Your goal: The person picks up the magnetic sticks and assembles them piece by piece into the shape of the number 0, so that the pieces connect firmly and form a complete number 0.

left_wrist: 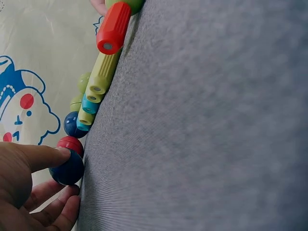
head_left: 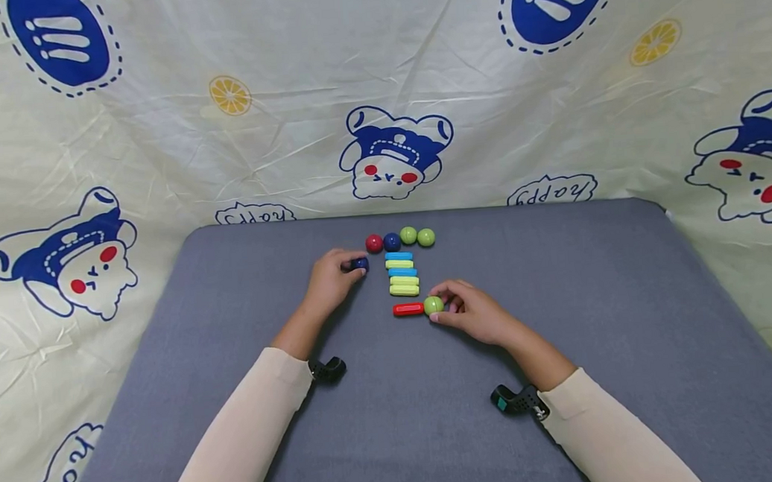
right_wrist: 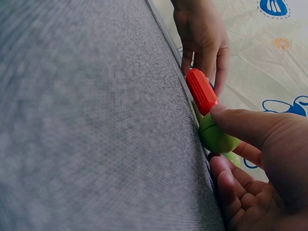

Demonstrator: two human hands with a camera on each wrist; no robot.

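Note:
My left hand [head_left: 327, 284] pinches a dark blue ball [left_wrist: 67, 168] between thumb and fingers, just left of the ball row. The right hand [head_left: 475, 313] holds a green ball [head_left: 434, 305], thumb on its near side. That ball sits against the right end of a red grooved rod [head_left: 408, 310] lying on the table. Beyond the rod, several short blue and yellow-green rods [head_left: 402, 273] are stacked side by side in a column. At its far end stands a row with a red ball [head_left: 374, 243], another dark blue ball [head_left: 392, 242] and two green balls [head_left: 426, 237].
A grey cloth covers the table [head_left: 412, 418]. Behind and at both sides hangs a pale printed sheet [head_left: 299, 150] with cartoon figures. Each wrist wears a black strap [head_left: 328, 370].

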